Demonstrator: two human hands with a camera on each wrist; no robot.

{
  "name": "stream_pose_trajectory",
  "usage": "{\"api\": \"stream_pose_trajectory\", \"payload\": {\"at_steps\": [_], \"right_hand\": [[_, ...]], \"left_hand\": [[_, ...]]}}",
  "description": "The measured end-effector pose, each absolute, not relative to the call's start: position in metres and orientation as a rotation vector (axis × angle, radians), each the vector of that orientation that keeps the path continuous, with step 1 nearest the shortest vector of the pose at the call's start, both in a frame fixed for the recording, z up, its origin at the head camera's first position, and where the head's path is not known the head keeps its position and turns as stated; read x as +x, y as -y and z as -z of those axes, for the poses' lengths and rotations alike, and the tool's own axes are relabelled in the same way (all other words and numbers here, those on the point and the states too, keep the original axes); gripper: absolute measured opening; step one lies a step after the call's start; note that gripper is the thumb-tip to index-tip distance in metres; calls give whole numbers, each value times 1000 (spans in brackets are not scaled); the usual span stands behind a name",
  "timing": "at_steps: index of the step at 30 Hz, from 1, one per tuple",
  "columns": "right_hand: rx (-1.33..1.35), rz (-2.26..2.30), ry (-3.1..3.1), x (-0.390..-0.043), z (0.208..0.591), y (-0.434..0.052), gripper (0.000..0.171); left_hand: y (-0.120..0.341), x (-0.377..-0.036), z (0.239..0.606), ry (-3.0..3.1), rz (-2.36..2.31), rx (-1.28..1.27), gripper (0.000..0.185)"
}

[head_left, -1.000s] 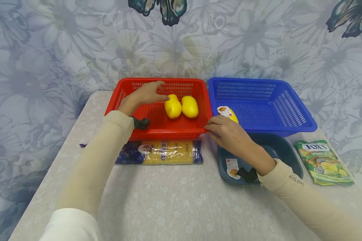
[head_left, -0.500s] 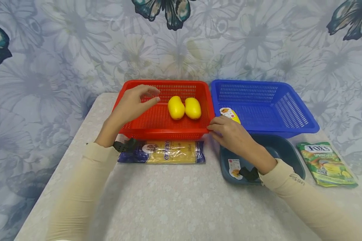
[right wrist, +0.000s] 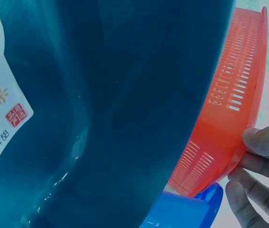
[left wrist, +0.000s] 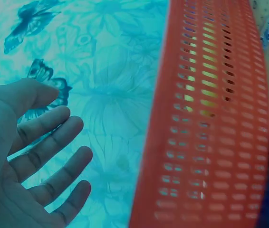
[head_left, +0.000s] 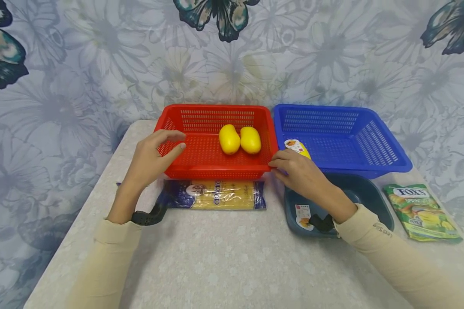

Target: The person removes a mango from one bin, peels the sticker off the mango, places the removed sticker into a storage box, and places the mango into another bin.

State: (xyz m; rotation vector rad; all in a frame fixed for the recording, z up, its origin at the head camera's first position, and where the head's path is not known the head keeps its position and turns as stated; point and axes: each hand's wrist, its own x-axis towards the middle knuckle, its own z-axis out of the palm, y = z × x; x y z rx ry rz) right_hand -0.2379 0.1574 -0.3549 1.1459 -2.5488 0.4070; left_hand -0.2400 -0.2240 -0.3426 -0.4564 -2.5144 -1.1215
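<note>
At left of centre, left hand [head_left: 149, 159]: fingers and thumb spread wide, holding nothing, near the red perforated plastic basket [head_left: 216, 170] at centre; a swing could knock its rim.
Blue-and-yellow plastic packet [head_left: 216, 195]: at centre, just below the basket; if that slides forward, it could be pinned.
Smooth yellow oval fruits [head_left: 230, 139]: side by side in the basket; a tug could roll them.
Right hand [head_left: 299, 171]: right of centre, pinching the basket's corner rim; dragging could jostle the adjacent blue plastic basket [head_left: 332, 150].
</note>
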Motion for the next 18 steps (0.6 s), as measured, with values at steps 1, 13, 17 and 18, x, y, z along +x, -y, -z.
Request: {"api": "stream_pose_trajectory", "payload": {"at_steps": [1,13,17,18], "right_hand": [[1147,-408,2548,-238,354,-157,20],[1148,-414,2553,-238,354,-155,20],[1148,-418,2554,-238,354,-155,20],[1147,-418,2556,-238,354,-155,20]], "left_hand": [[227,-238,345,2508,1122,-450,32],[254,-219,374,2444,1082,-348,31],[260,-215,381,2410,1052,-328,30],[261,-215,382,2404,1045,-327,30]]}}
